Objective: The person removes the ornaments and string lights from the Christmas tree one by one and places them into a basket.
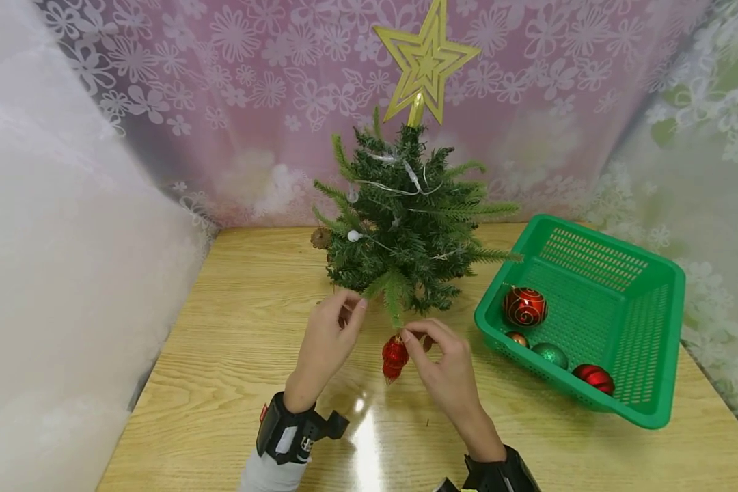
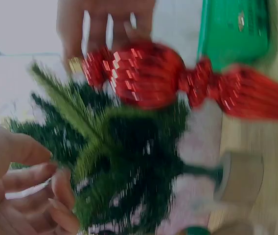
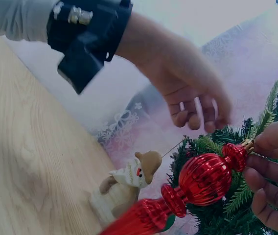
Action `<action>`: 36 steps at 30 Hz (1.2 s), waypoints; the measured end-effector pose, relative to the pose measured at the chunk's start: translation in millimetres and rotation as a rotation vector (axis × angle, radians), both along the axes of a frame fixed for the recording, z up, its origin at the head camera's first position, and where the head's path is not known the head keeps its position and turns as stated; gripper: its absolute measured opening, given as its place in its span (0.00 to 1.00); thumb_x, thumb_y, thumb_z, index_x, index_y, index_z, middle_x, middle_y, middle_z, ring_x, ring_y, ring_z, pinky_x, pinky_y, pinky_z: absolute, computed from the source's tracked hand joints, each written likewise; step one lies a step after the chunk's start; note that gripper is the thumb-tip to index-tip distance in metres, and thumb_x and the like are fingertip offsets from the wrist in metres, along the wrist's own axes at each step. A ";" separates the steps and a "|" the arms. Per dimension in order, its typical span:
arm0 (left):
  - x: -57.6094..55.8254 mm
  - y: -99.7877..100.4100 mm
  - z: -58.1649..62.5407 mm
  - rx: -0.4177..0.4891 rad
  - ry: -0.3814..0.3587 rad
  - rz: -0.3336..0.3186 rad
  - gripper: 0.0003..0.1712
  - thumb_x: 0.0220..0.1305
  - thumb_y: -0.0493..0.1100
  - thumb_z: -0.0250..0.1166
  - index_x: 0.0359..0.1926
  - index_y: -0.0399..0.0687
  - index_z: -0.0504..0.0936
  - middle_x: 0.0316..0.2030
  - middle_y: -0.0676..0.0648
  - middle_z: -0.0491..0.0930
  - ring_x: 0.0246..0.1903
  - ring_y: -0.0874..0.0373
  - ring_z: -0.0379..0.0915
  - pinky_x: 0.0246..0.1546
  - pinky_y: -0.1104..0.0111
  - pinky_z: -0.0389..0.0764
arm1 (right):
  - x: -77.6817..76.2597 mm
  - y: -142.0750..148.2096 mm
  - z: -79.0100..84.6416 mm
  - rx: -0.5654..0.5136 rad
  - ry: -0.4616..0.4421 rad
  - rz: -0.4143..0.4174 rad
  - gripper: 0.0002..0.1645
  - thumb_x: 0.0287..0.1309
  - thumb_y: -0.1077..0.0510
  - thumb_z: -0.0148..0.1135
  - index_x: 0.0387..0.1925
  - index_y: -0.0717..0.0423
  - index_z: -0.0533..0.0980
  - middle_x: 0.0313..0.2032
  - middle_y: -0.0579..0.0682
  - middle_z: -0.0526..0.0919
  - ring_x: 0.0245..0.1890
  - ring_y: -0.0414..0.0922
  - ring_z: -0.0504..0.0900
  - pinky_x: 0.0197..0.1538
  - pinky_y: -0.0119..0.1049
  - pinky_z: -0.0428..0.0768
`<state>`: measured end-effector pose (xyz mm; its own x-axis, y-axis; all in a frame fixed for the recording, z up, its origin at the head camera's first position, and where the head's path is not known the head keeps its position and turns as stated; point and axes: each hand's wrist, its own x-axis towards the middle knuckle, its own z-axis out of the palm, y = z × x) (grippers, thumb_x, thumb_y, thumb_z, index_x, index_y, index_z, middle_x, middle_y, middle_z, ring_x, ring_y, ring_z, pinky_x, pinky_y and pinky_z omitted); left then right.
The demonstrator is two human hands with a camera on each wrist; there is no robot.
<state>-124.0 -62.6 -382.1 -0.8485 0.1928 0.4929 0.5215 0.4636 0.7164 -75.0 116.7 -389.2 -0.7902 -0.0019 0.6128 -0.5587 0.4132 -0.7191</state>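
The wooden tabletop [image 1: 234, 328] is backed by a pink, white-flowered curtain [image 1: 264, 130] and flanked by a pale hanging [image 1: 86, 273] at left and a leaf-patterned hanging [image 1: 707, 184] at right; a bright streak of light [image 1: 366, 447] is reflected there.

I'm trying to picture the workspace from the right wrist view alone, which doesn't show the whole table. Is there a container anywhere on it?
Observer: Yes, in the head view a green basket stands to the right of the right hand, the one pinching the red ornament by its top.
Operator: Can you see anything inside it?
Observer: Four baubles show: a red swirled bauble, a copper-coloured bauble, a green bauble and a red ribbed bauble.
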 end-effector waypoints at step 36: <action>-28.6 -3.6 -23.3 -0.101 -0.147 -0.053 0.20 0.73 0.42 0.54 0.63 0.43 0.72 0.65 0.34 0.63 0.39 0.50 0.79 0.36 0.58 0.81 | -15.0 0.1 16.4 -0.020 0.156 -0.020 0.06 0.58 0.71 0.62 0.34 0.59 0.80 0.33 0.52 0.81 0.32 0.43 0.75 0.36 0.34 0.71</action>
<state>-152.6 -66.2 -405.5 -0.8973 0.2811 0.3403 0.4401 0.5121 0.7376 -89.9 116.8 -372.8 -0.6855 0.0263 0.7276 -0.6556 0.4124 -0.6326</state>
